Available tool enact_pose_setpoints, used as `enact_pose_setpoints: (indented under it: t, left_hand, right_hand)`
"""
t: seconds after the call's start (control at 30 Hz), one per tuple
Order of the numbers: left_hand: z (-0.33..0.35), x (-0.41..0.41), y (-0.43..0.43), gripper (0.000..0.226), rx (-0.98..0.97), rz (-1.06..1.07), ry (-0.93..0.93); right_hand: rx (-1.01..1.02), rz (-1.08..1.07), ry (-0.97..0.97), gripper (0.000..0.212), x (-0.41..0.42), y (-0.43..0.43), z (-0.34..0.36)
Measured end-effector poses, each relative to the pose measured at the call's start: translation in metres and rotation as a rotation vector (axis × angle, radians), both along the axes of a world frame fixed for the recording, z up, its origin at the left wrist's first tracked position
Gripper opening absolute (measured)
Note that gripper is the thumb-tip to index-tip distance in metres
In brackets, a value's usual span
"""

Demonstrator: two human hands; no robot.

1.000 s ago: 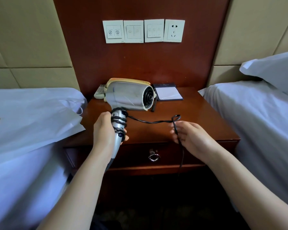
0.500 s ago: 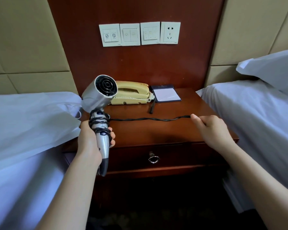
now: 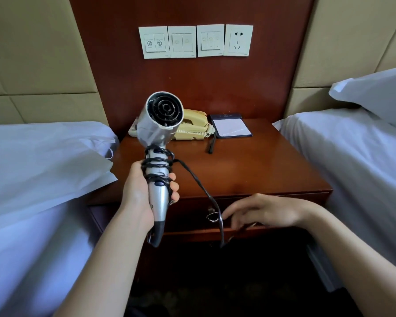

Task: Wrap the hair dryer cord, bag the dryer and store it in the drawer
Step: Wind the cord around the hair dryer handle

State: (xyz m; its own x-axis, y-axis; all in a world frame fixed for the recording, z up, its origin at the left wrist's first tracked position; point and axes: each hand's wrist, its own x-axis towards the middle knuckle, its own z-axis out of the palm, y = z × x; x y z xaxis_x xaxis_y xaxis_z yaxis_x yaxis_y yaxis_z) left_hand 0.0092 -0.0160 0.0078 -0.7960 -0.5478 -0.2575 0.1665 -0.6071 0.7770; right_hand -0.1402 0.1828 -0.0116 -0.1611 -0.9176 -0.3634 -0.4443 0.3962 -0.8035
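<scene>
My left hand (image 3: 142, 191) grips the handle of the silver hair dryer (image 3: 160, 124), fingers (image 3: 174, 186) curled round it over several turns of the thin black cord (image 3: 199, 184). I hold the dryer upright above the front left part of the reddish-brown wooden bench (image 3: 249, 175), its round grille facing me.

From the wound part the cord runs down to the right, crosses the bench's front edge and hangs in a loop in front of the drawer (image 3: 272, 225), which is closed, passing over its small metal ring pull (image 3: 212, 217). The loop comes back up under my right hand (image 3: 268, 211), which hovers before the drawer front with the fingers bent and the cord held beneath them.

A white plastic bag (image 3: 44, 161) lies flat on the white-sheeted bed to my left, its corner overhanging the bench's left edge; the greyish print at its far left is cut off and unreadable.

At the back of the bench stand a cream-yellow telephone (image 3: 192, 124), partly behind the dryer, and a white notepad in a dark blue folder (image 3: 231, 126), whose gold heading is too small to read. A black pen (image 3: 212, 143) lies just beside the folder.

On the wood panel above are three white switch plates (image 3: 183, 41) and a white socket (image 3: 238, 40); the leftmost plate bears two round symbols with illegible captions. A white pillow (image 3: 375, 92) rests on the right bed.
</scene>
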Motion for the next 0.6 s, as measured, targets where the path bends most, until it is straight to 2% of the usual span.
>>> enact_pose_setpoints:
  t: [0.07, 0.17, 0.2, 0.3, 0.43, 0.53, 0.57, 0.6]
  left_hand:
    - [-0.001, -0.003, 0.003, 0.043, 0.002, -0.004, -0.013]
    - [-0.004, -0.007, 0.005, 0.041, 0.01, -0.04, -0.049]
    - [-0.005, -0.008, 0.004, 0.04, -0.009, -0.027, -0.069]
    - [-0.011, -0.012, -0.002, 0.041, -0.133, 0.076, -0.15]
    - [-0.011, -0.01, -0.007, 0.047, -0.164, 0.075, -0.223]
    - [-0.012, -0.009, -0.005, 0.05, -0.303, 0.195, -0.287]
    - [-0.012, -0.007, -0.005, 0.049, -0.371, 0.213, -0.298]
    - [-0.012, -0.006, -0.004, 0.046, -0.428, 0.218, -0.304]
  right_hand:
    - [-0.028, 0.046, -0.255, 0.033, 0.013, -0.009, -0.003]
    - [-0.093, 0.012, -0.455, 0.057, 0.028, -0.024, -0.01]
    - [-0.132, -0.016, -0.494, 0.055, 0.032, -0.028, -0.012]
    - [-0.249, -0.11, -0.596, 0.029, 0.039, -0.033, -0.007]
    - [-0.336, -0.361, -0.726, 0.03, 0.041, -0.031, 0.0]
    - [-0.376, -0.469, -0.577, 0.025, 0.037, -0.027, 0.004]
    - [-0.395, -0.48, -0.459, 0.027, 0.035, -0.026, 0.005]
    - [-0.42, -0.478, -0.255, 0.028, 0.033, -0.023, 0.008]
